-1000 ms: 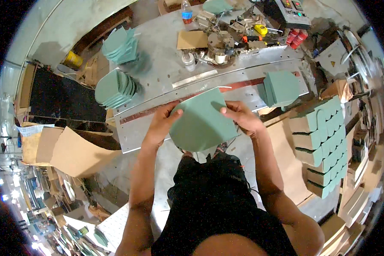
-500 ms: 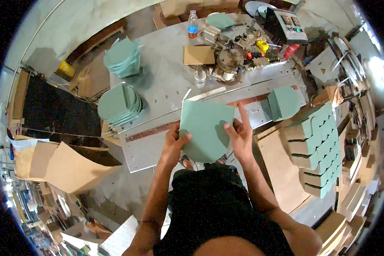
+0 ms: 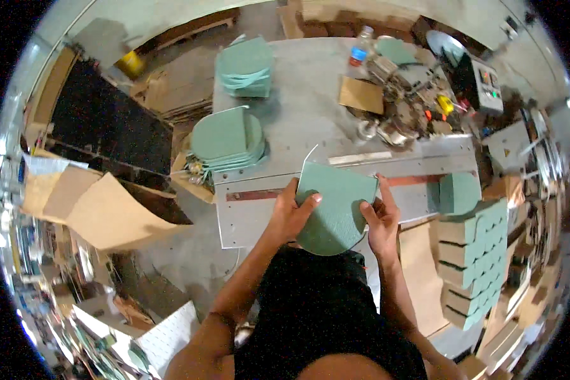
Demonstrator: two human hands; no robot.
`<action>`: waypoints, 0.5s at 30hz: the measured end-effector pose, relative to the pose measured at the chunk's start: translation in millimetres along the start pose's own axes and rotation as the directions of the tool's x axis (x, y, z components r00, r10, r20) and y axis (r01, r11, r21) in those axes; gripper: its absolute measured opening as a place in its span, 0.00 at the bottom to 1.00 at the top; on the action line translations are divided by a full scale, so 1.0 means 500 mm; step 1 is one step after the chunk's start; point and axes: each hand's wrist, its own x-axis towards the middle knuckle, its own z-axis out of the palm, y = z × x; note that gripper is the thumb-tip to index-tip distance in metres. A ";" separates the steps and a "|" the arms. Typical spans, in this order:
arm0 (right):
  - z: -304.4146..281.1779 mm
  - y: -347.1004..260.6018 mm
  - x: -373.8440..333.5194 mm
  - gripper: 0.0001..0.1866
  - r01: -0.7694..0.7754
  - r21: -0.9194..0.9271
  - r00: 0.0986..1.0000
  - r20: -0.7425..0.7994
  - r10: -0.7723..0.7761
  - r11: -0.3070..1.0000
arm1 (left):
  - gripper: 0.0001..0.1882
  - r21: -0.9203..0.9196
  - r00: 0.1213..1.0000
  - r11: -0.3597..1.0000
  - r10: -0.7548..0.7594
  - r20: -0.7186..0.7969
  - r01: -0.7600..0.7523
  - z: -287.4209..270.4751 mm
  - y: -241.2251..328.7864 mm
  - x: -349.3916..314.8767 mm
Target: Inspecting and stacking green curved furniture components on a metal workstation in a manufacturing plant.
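Note:
Between my hands, in front of my body, is a green rounded panel (image 3: 335,206) with a straight far edge and a curved near edge. A thin pale strip (image 3: 311,154) sticks out from its far left corner. My left hand (image 3: 292,212) grips the left side, thumb on top. On the right side, my right hand (image 3: 382,221) holds it with the thumb on the face and the index finger at the far right corner. Past the panel lies the grey metal table (image 3: 304,95), with a reddish-brown strip (image 3: 254,195) along its near part.
Two stacks of green panels (image 3: 227,138) stand on the table's left. Metal tooling (image 3: 399,120), a bottle (image 3: 361,47) and a control box (image 3: 484,82) are at the back right. Rows of green-faced pieces (image 3: 478,253) lie right, beside cardboard (image 3: 418,272). Bent cardboard (image 3: 101,209) is left.
The view has swung left, so the table and its things appear further right. My right index finger, raised before, now rests at the panel's corner. Both hands still hold the panel.

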 end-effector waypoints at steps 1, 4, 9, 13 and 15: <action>0.018 0.005 0.010 0.33 0.017 0.063 0.999 0.029 -0.019 0.998 | 0.19 -0.051 0.999 0.998 0.023 -0.038 -0.024 -0.012 -0.007 0.000; 0.084 0.026 0.047 0.36 0.100 0.160 0.987 0.111 -0.118 0.982 | 0.20 -0.182 0.992 0.983 -0.040 -0.120 0.018 -0.058 -0.039 0.002; 0.194 0.011 0.076 0.36 -0.179 0.241 0.963 0.240 0.121 0.954 | 0.18 -0.604 0.874 0.795 -0.332 -0.355 0.057 -0.114 -0.083 0.010; 0.270 0.032 0.108 0.28 -0.411 0.171 0.817 0.504 0.279 0.895 | 0.20 -0.763 0.819 0.635 -0.371 -0.438 -0.121 -0.146 -0.138 0.028; 0.314 0.032 0.141 0.21 -0.447 0.188 0.817 0.483 0.314 0.874 | 0.21 -0.753 0.802 0.641 -0.365 -0.472 -0.151 -0.154 -0.169 0.042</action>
